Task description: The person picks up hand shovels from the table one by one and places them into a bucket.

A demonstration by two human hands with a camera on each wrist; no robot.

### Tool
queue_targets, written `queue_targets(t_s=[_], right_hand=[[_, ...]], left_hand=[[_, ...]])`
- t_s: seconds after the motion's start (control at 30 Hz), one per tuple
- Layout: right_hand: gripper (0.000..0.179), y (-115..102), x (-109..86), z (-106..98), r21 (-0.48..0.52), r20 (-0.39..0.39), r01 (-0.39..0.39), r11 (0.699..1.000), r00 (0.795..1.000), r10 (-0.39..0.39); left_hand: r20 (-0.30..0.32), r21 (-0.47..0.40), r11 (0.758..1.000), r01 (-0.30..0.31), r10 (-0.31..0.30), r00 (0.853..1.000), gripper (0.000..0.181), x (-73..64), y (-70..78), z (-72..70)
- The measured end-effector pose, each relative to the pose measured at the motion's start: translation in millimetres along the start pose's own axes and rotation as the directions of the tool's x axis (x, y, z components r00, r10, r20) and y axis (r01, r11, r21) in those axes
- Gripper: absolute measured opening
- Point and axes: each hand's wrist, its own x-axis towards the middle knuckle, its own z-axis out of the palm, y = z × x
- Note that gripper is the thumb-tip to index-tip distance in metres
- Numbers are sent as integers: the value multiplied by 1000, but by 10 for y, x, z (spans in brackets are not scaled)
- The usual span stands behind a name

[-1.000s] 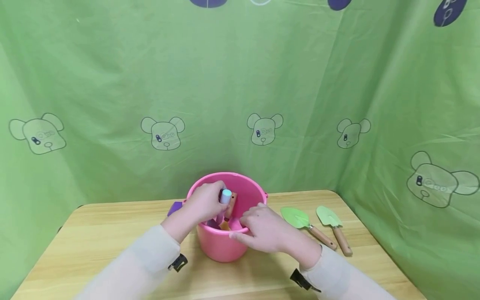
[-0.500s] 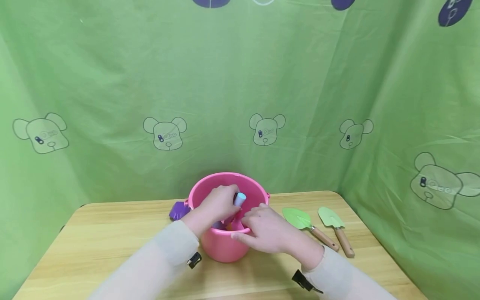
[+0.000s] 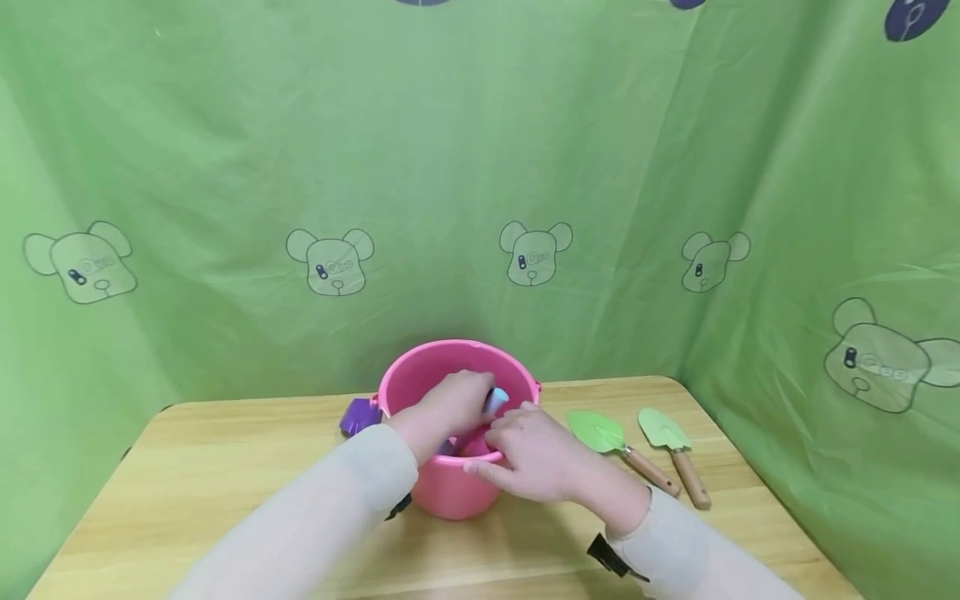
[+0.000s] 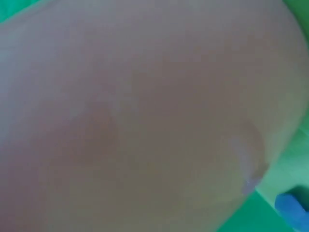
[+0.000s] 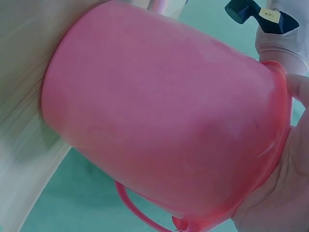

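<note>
A pink bucket (image 3: 453, 492) stands upright near the back of the wooden table. My left hand (image 3: 452, 406) reaches inside it and grips a tool by its light-blue-ended handle (image 3: 496, 400); the tool's lower part is hidden. My right hand (image 3: 536, 454) holds the bucket's near right rim, thumb outside and fingers over the edge. Something pink (image 3: 477, 444) shows low in the bucket, mostly covered by my hands. In the right wrist view the bucket's wall (image 5: 159, 106) fills the middle, with my right hand (image 5: 275, 188) at its rim. Skin fills most of the left wrist view.
Two garden trowels with wooden handles lie right of the bucket: a bright green trowel (image 3: 600, 432) and a paler green trowel (image 3: 663, 429). A purple object (image 3: 360, 415) sits at the bucket's left. Green printed cloth (image 3: 435, 167) hangs behind the table.
My left hand has shifted right inside the bucket, carrying the light-blue handle end toward my right hand. A wooden handle visible earlier in the bucket is now hidden. My right hand stays on the rim.
</note>
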Motion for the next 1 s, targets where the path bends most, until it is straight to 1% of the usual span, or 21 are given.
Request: queue_targets(t_s=[0.13,0.23,0.33,0.4,0.5,0.57,0.7,0.83,1.0], right_hand=[[50,5,-5,-13,-1,8,-9,1000,1000,9],[51,3,-10,-7,6,19,-12,1000,1000,12],[51,1,-9,3,5,20,-7,1000,1000,7],[52,1,-5,7,-1,13,0,1000,1000,0],[53,6,2,9,-11,3,5,1000,1000,-5],[53,8,5,5,-14,3,7,1000,1000,-7],[53,8,9,3,-15,8,3,1000,1000,-3],[53,3,13,6,-14,8,4,1000,1000,-4],[53,-5,17,5,-7,7,5,1000,1000,-5]], left_hand=[[-5,45,998,-49,49,999,9,18,26,24],[3,51,997,-57,57,998,8,24,23,43],[29,71,996,-62,60,998,5,22,20,49],[61,81,995,-57,52,997,6,25,20,52],[110,109,993,-55,43,993,13,31,26,52],[135,113,993,-46,30,990,16,40,28,54],[156,93,995,-28,14,988,18,38,31,50],[159,85,996,-28,14,987,19,37,12,62],[129,117,991,-60,45,991,14,46,-20,77]])
